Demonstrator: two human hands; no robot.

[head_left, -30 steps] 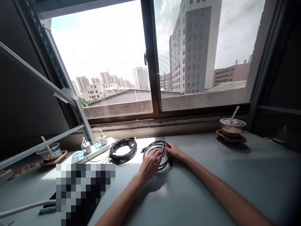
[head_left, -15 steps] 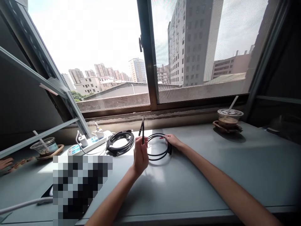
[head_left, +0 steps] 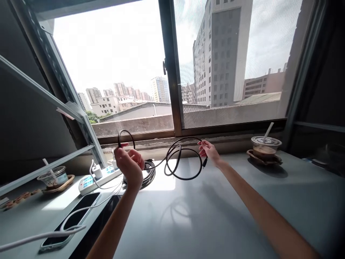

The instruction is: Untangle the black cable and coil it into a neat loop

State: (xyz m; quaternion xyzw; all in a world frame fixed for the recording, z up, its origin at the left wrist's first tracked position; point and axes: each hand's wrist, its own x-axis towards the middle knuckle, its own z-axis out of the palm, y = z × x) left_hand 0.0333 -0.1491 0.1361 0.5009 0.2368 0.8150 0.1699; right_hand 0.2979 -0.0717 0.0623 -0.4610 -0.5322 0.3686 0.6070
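A black cable (head_left: 188, 178) is stretched between my hands above the desk, with loose loops hanging near the right one. My left hand (head_left: 129, 163) is closed on one stretch of it, and a small arc of cable rises above the fingers. Between finger and thumb, my right hand (head_left: 210, 151) pinches the looped part; a black plug (head_left: 205, 162) dangles just below. Behind my left hand lies a second coil of black cable (head_left: 148, 182) on the desk, partly hidden by the hand.
A white power strip (head_left: 104, 177) with plugs stands at the left back. Closer in are a phone (head_left: 78, 216), a dark flat device (head_left: 99, 226) and a thick white cord (head_left: 35, 240). Lidded drink cups stand at left (head_left: 52, 178) and right (head_left: 265, 147). A window (head_left: 176, 118) borders the back.
My hands have moved apart, the left one leftward and the right one up and to the right. The cable's neat loops have risen and opened out. The person's hand at far left is gone.
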